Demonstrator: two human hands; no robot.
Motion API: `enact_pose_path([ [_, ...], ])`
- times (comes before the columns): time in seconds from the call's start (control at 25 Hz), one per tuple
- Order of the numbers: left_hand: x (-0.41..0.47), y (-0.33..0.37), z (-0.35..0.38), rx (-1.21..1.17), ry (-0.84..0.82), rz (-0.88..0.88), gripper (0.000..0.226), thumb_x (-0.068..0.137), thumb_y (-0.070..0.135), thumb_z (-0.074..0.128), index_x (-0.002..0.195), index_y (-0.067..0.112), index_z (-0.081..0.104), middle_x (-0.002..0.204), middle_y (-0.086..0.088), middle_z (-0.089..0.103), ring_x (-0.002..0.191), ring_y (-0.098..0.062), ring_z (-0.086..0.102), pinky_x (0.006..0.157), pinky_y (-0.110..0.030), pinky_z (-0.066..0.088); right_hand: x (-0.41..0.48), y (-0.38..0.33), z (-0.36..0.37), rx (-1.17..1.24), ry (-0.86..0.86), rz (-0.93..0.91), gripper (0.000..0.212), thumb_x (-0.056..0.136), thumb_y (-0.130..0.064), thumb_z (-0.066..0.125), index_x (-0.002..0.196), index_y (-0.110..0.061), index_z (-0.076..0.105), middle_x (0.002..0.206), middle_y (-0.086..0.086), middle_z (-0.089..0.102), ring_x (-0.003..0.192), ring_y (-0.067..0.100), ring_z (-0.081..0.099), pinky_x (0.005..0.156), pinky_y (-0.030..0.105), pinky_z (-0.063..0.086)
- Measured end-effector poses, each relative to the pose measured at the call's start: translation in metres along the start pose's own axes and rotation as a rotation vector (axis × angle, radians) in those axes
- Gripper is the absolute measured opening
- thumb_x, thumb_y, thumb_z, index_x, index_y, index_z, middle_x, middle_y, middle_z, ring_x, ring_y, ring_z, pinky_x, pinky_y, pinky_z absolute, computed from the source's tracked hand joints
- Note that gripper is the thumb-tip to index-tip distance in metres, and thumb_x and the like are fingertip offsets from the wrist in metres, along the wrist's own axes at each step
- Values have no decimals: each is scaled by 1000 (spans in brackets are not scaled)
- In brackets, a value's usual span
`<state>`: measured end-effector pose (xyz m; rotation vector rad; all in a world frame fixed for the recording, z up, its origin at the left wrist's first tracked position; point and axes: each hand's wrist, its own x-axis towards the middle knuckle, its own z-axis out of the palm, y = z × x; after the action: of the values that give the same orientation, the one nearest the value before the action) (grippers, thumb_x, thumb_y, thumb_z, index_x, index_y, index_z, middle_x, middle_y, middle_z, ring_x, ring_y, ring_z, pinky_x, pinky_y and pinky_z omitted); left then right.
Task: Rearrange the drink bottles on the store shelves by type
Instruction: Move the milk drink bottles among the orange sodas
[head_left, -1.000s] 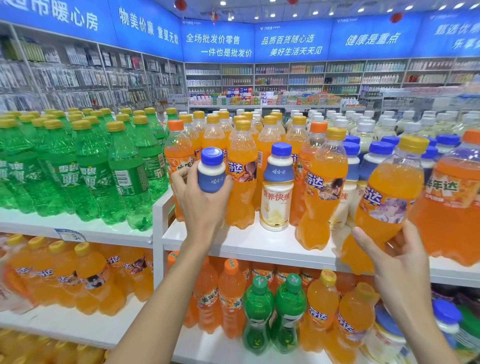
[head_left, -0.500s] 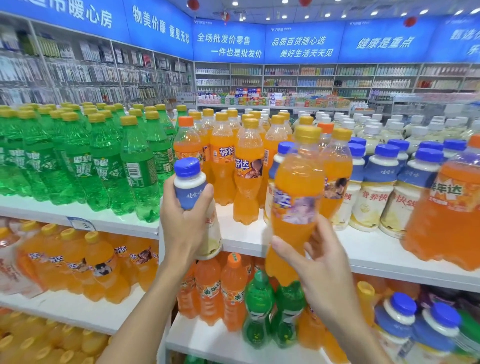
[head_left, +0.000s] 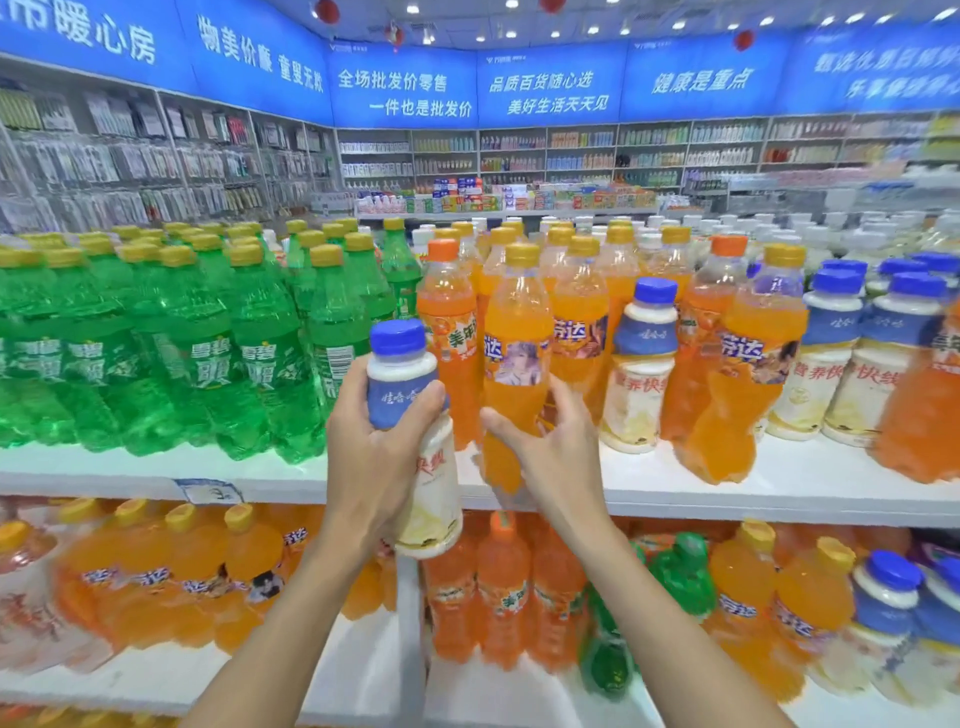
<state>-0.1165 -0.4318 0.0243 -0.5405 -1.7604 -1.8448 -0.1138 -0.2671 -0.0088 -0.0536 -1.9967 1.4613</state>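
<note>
My left hand (head_left: 382, 452) grips a white milk-drink bottle (head_left: 410, 447) with a blue cap and blue label, held in front of the top shelf's edge. My right hand (head_left: 550, 457) grips an orange soda bottle (head_left: 514, 358) with a yellow cap, its base low at the shelf front among other orange sodas. Green soda bottles (head_left: 208, 343) fill the top shelf's left side. Orange sodas (head_left: 582, 312) stand in the middle. One white milk-drink bottle (head_left: 641, 369) stands among them, and more white bottles (head_left: 836, 353) stand to the right.
The white top shelf (head_left: 779, 493) has a bare strip along its front. The lower shelf holds orange sodas (head_left: 208, 561), two green bottles (head_left: 680, 571) and blue-capped white bottles (head_left: 888, 613). A white upright divider (head_left: 410, 623) splits the lower shelf. Store aisles lie behind.
My right hand has carried the orange soda leftward from the right side to the middle orange group. My left hand has pulled the white bottle down and away from the shelf.
</note>
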Motion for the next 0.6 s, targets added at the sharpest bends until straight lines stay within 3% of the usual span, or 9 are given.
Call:
enact_pose_path([
  [0.16, 7, -8, -10, -19, -56, 4, 31, 76, 49, 72, 99, 31, 61, 82, 18, 65, 71, -6, 60, 68, -22, 49, 0, -2, 19, -20, 108, 19, 73, 76, -50, 84, 138, -23, 57, 127, -5, 63, 120, 15, 60, 102, 42, 51],
  [0.28, 8, -13, -13, -26, -78, -2, 32, 77, 49, 71, 100, 30, 61, 82, 19, 64, 72, -4, 59, 68, -19, 48, -2, -3, 27, -32, 168, 50, 74, 80, -35, 89, 140, -20, 50, 129, 0, 62, 121, 16, 59, 103, 37, 51],
  [0.36, 9, -16, -13, -38, -86, -24, 31, 77, 50, 72, 100, 32, 61, 84, 14, 66, 74, -10, 62, 70, -26, 50, -3, -1, 30, -79, 220, 44, 72, 80, -38, 88, 138, -20, 48, 126, 2, 65, 119, 18, 61, 100, 36, 52],
  [0.44, 10, -18, -12, -49, -90, -37, 30, 76, 50, 73, 99, 34, 61, 85, 12, 67, 74, -12, 62, 70, -31, 51, -3, 0, 30, -183, 246, 4, 71, 82, -45, 85, 138, -18, 50, 121, -1, 62, 113, 16, 58, 94, 28, 48],
  [0.52, 10, -19, -10, -52, -95, -40, 30, 76, 50, 73, 99, 33, 61, 84, 12, 67, 73, -12, 62, 70, -31, 51, -3, -1, 30, -264, 268, -28, 71, 83, -47, 83, 139, -15, 52, 118, -2, 57, 105, 11, 53, 87, 18, 39],
  [0.6, 9, -19, -8, -63, -92, -44, 31, 76, 51, 73, 98, 33, 61, 83, 12, 66, 72, -11, 62, 69, -29, 51, 1, 0, 31, -277, 280, -37, 71, 83, -46, 83, 139, -14, 53, 114, -2, 57, 102, 9, 51, 85, 16, 39],
])
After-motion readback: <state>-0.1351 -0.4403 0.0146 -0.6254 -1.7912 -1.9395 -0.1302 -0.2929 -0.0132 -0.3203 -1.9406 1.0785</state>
